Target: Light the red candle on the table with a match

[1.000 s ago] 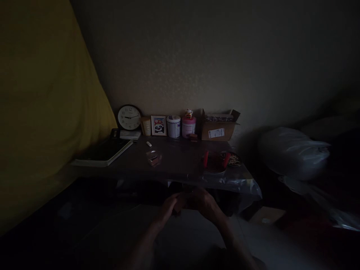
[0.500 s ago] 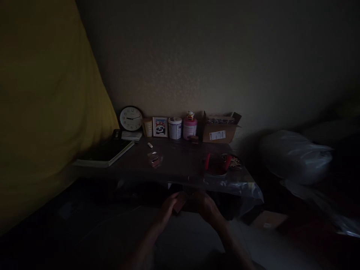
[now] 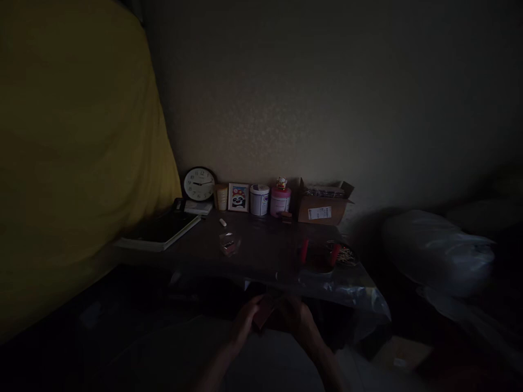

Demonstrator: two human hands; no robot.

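The room is very dark. My left hand (image 3: 245, 321) and my right hand (image 3: 300, 321) meet just below the front edge of a low dark table (image 3: 265, 253). Between them they hold a small flat reddish-brown thing (image 3: 265, 313); I cannot make out what it is. Fingers of both hands curl round it. On the table ahead lie a small clear packet (image 3: 227, 243) and a red-handled object (image 3: 319, 253) beside a pile of thin sticks (image 3: 347, 255).
Along the wall stand a clock (image 3: 199, 183), a small panda picture (image 3: 238, 197), a white tub (image 3: 259, 199), a pink tub (image 3: 280, 200) and an open cardboard box (image 3: 323, 203). A notebook (image 3: 161, 231) lies left. Yellow fabric (image 3: 73, 163) hangs left; a plastic bag (image 3: 437, 253) sits right.
The view has tilted up and right, so the table and hands sit lower in frame. My hands stay together on the small reddish thing.
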